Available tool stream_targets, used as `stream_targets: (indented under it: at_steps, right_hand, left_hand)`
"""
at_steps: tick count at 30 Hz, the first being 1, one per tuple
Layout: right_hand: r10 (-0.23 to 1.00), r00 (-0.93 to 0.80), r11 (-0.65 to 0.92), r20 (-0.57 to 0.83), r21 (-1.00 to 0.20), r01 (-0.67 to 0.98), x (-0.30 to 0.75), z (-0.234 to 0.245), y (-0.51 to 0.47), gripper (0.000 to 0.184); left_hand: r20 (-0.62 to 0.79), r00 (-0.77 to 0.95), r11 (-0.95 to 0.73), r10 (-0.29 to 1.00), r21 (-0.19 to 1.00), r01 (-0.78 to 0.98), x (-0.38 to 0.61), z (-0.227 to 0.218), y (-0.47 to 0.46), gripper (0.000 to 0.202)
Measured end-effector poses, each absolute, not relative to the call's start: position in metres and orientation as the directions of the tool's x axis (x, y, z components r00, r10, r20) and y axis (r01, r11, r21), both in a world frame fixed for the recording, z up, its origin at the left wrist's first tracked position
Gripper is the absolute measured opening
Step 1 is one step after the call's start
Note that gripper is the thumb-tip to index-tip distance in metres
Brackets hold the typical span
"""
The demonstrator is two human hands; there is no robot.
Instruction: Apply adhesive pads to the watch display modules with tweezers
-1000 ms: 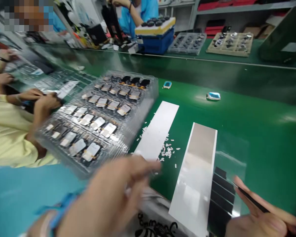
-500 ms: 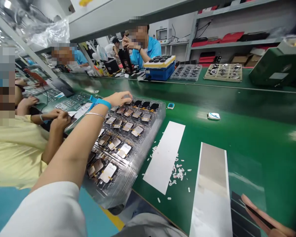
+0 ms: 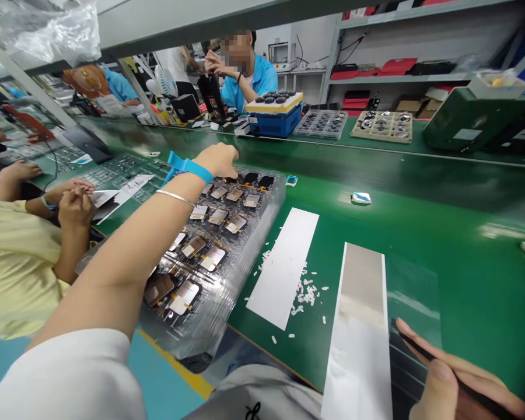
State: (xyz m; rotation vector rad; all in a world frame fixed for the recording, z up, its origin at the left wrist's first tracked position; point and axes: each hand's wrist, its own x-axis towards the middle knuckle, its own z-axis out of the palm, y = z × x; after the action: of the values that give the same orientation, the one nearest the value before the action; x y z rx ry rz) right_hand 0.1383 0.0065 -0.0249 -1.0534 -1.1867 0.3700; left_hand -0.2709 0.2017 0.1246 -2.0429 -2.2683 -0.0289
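Fingers (image 3: 233,154) of left hand (image 3: 216,160) curled over far end of tray stack (image 3: 254,251), grip cannot be told; right hand (image 3: 447,389) pinches dark tool (image 3: 415,346). Count: 1 stack, 1 tool, 2 strips (image 3: 284,268), 3 small cases (image 3: 361,198) right of stack on desk (image 3: 468,256). Tool between right fingers, tip projecting; points far-left, long axis near-right to far-left

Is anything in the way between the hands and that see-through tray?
Nothing visible blocks the left hand: it's at the far row of the see-through tray. Between the right hand and the tray, a silvery strip, small white bits and a white strip lie on the green table.
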Motion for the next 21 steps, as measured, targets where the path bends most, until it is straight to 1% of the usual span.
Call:
stream_targets:
  at_steps: [1,3,6,8,10,11,12,13,15,16,17,18,21]
  right_hand:
    - [0.701,0.412,0.497,0.582,-0.813,0.304,0.134,-0.022,0.005,0.023]
    - [0.693,0.447,0.470,0.566,-0.825,0.315,0.127,-0.015,0.003,0.021]
    - [0.672,0.457,0.522,0.583,-0.810,0.266,0.122,-0.010,0.004,0.016]
    - [0.662,0.429,0.579,0.614,-0.783,0.227,0.125,-0.011,0.006,0.014]
    - [0.684,0.373,0.610,0.626,-0.772,0.178,0.130,-0.014,0.008,0.011]
    - [0.708,0.337,0.609,0.620,-0.779,0.153,0.134,-0.015,0.009,0.013]
    - [0.734,0.291,0.602,0.614,-0.786,0.141,0.137,-0.014,0.010,0.014]
    - [0.761,0.230,0.589,0.607,-0.795,0.145,0.140,-0.012,0.011,0.013]
    - [0.798,0.058,0.579,0.599,-0.791,0.200,0.145,-0.004,0.014,0.014]
    - [0.798,-0.044,0.593,0.601,-0.770,0.237,0.145,0.002,0.016,0.017]
    - [0.786,-0.143,0.617,0.602,-0.741,0.265,0.145,0.008,0.019,0.019]
    - [0.764,-0.239,0.646,0.600,-0.711,0.278,0.143,0.015,0.022,0.018]
    - [0.664,-0.426,0.741,0.615,-0.617,0.266,0.131,0.027,0.035,0.018]
  left_hand:
    - [0.093,-0.088,0.092,0.992,-0.038,0.995,-0.266,0.128,0.196,0.053]
    - [0.112,-0.054,0.057,0.992,-0.017,0.998,-0.256,0.137,0.184,0.051]
    - [0.119,0.015,-0.020,0.993,0.042,0.999,-0.239,0.149,0.159,0.040]
    - [0.155,0.068,-0.087,0.986,0.120,0.989,-0.224,0.153,0.133,0.028]
    - [0.205,0.121,-0.158,0.971,0.177,0.971,-0.203,0.151,0.096,0.017]
    - [0.238,0.195,-0.249,0.951,0.220,0.943,-0.191,0.148,0.074,0.014]
    - [0.289,0.275,-0.351,0.917,0.259,0.900,-0.177,0.142,0.050,0.014]
    - [0.352,0.317,-0.426,0.881,0.298,0.854,-0.163,0.136,0.025,0.014]
    - [0.405,0.257,-0.421,0.877,0.390,0.819,-0.133,0.119,-0.018,0.020]
    - [0.379,0.241,-0.409,0.893,0.467,0.784,-0.119,0.109,-0.035,0.025]
    - [0.327,0.265,-0.411,0.907,0.553,0.725,-0.106,0.098,-0.045,0.026]
    - [0.255,0.278,-0.377,0.926,0.630,0.679,-0.095,0.086,-0.051,0.028]
    - [0.117,0.151,-0.178,0.982,0.840,0.512,-0.072,0.049,-0.036,0.018]
